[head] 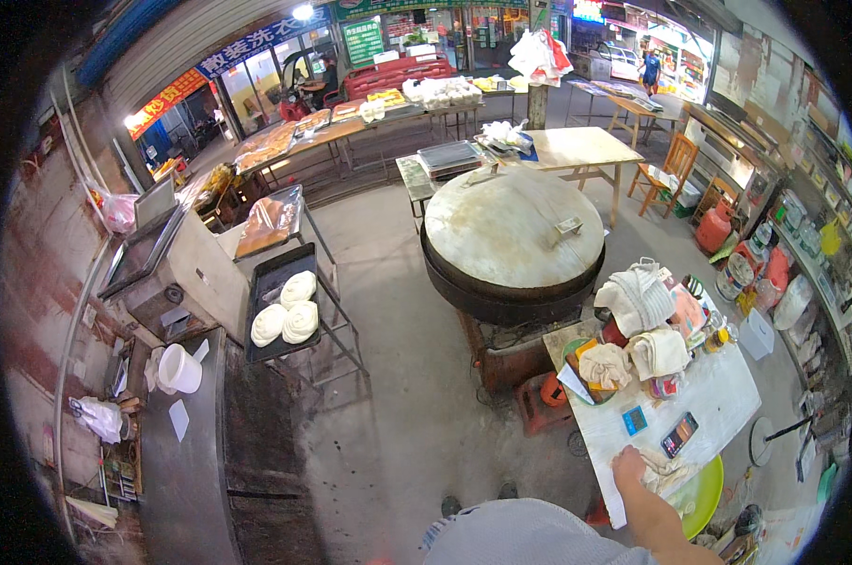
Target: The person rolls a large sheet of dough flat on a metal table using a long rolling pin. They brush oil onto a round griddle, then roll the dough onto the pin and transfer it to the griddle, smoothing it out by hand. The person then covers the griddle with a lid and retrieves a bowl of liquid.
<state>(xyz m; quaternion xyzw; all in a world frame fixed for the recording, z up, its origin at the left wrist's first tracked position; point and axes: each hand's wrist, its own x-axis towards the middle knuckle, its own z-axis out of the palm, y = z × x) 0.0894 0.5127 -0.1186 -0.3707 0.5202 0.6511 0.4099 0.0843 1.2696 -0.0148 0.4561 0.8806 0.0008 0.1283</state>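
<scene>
My right hand [629, 467] is at the near left part of a white-topped table [715, 402], its fingers curled at the left end of a crumpled pale cloth [665, 472]. The fingertips are hard to make out. Part of the cloth lies over the table's edge by a lime-green basin [712, 494]. Just beyond the hand are a smartphone [679, 435] with a lit screen and a small blue digital device [634, 421]. My left hand is out of view.
Ahead stands a big round griddle with a metal lid [514, 229]. Three coiled dough pieces [286, 314] rest on a black tray [260, 353] at left. Folded towels [638, 296] are heaped at the table's far end. A steel counter [186, 480] runs along the left.
</scene>
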